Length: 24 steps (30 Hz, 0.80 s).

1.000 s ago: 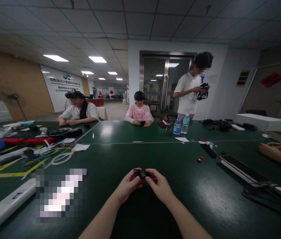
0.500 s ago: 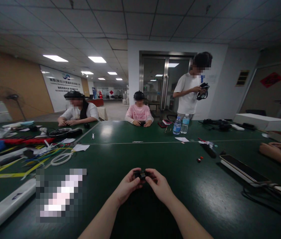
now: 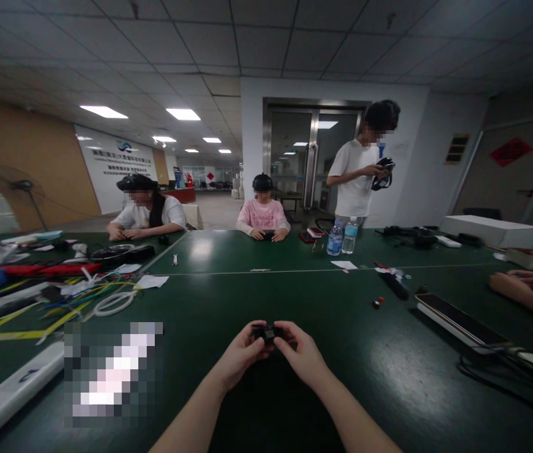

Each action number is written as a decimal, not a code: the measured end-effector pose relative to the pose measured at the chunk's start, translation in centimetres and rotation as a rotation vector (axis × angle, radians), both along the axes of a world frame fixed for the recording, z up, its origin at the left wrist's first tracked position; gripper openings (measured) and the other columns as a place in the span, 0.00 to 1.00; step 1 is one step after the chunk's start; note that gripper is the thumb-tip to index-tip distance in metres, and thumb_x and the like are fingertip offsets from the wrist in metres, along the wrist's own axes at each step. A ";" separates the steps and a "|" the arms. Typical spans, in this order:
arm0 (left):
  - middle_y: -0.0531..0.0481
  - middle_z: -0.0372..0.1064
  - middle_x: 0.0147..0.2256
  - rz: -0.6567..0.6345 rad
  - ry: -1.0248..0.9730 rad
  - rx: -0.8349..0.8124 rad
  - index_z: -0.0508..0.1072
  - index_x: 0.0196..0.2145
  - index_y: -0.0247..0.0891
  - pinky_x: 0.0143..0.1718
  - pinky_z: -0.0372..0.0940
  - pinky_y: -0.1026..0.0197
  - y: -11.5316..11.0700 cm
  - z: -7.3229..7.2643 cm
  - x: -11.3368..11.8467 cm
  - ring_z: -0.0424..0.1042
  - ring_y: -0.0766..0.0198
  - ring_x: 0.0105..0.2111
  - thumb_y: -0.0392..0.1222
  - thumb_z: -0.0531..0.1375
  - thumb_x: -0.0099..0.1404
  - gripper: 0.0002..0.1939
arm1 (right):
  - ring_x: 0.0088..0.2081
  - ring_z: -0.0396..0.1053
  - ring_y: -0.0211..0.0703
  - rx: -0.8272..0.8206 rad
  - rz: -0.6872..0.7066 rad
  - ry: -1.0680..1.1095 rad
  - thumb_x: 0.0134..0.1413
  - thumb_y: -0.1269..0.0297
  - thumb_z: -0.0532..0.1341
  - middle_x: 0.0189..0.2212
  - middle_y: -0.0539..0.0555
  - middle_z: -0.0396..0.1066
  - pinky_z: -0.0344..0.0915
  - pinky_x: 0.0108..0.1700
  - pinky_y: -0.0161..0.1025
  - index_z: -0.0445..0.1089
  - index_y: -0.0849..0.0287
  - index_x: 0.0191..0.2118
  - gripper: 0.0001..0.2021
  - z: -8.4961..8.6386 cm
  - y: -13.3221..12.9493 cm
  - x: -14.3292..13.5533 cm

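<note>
Left hand (image 3: 240, 357) and right hand (image 3: 301, 352) are pinching a small black object (image 3: 267, 333) (presumably light and stiff) by opposite ends, which are probably offering the surest hold.

Bare left hand (image 3: 241, 353), bare right hand (image 3: 300, 353), slim fingers (image 3: 249, 329), rounded thumbs (image 3: 257, 346), uncovered wrists (image 3: 221, 376), bare left forearm (image 3: 194, 410) and bare right forearm (image 3: 350, 408) smoothly widening from the wrists, finer surface detail too small and dim to make out.
</note>
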<state>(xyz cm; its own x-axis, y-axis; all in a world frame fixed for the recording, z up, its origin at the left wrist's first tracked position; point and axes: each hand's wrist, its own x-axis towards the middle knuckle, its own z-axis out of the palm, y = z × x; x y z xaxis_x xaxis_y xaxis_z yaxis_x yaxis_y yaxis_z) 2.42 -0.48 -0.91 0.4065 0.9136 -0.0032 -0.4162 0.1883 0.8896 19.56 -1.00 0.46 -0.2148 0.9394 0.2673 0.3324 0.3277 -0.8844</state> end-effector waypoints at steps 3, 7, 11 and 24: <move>0.47 0.67 0.38 -0.011 -0.005 0.003 0.65 0.43 0.41 0.40 0.60 0.56 0.0 0.0 0.0 0.69 0.61 0.36 0.40 0.63 0.52 0.19 | 0.42 0.67 0.44 0.002 0.012 -0.008 0.49 0.64 0.57 0.41 0.52 0.69 0.65 0.42 0.42 0.65 0.52 0.46 0.15 0.0 0.0 0.0; 0.48 0.67 0.38 -0.005 0.020 0.025 0.65 0.43 0.41 0.39 0.60 0.58 0.0 -0.1 0.1 0.69 0.63 0.35 0.40 0.63 0.52 0.19 | 0.48 0.64 0.46 0.030 0.043 -0.041 0.48 0.64 0.57 0.47 0.52 0.65 0.63 0.46 0.43 0.66 0.50 0.46 0.16 0.1 -0.2 0.0; 0.47 0.67 0.38 -0.022 0.051 0.044 0.65 0.43 0.40 0.39 0.60 0.58 -0.1 -0.1 0.1 0.68 0.63 0.35 0.40 0.63 0.53 0.20 | 0.51 0.62 0.47 0.056 0.017 -0.082 0.47 0.65 0.59 0.46 0.52 0.66 0.58 0.52 0.46 0.69 0.51 0.41 0.12 0.1 -0.3 0.0; 0.47 0.66 0.36 -0.045 0.060 0.071 0.62 0.46 0.40 0.37 0.60 0.59 0.2 -0.6 0.1 0.69 0.64 0.33 0.38 0.63 0.53 0.22 | 0.48 0.63 0.47 0.034 0.033 -0.075 0.48 0.67 0.57 0.46 0.52 0.64 0.63 0.45 0.42 0.69 0.51 0.39 0.11 0.0 -0.3 -0.2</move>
<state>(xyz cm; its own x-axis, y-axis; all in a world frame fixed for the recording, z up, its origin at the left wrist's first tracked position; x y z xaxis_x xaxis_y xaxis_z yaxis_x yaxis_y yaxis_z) 2.48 -0.31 -1.53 0.4482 0.8932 0.0354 -0.3543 0.1411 0.9244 19.40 -1.32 0.49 -0.2666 0.9221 0.2805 0.3858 0.3688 -0.8456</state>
